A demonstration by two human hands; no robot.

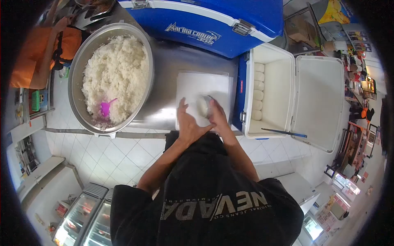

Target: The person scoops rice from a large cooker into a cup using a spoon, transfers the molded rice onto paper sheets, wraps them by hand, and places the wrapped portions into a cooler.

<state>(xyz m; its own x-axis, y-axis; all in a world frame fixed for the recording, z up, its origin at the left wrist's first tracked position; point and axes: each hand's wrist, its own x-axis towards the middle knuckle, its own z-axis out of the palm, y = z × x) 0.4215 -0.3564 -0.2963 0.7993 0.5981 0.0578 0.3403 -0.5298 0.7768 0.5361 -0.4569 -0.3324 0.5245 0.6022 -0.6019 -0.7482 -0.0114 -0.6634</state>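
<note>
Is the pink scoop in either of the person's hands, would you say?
No, the scoop lies in the rice, apart from the left hand and right hand.

A small, round, whitish cup-shaped vessel point(203, 106), its contents blurred, sits in the right hand point(217, 116) now, above flat, white, rectangular paper sheets point(188, 87).

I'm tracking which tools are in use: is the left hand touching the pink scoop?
Apart. The head view shows bare metal tabletop and the pot's rim between the left hand and the pink scoop, which lies on the rice.
</note>
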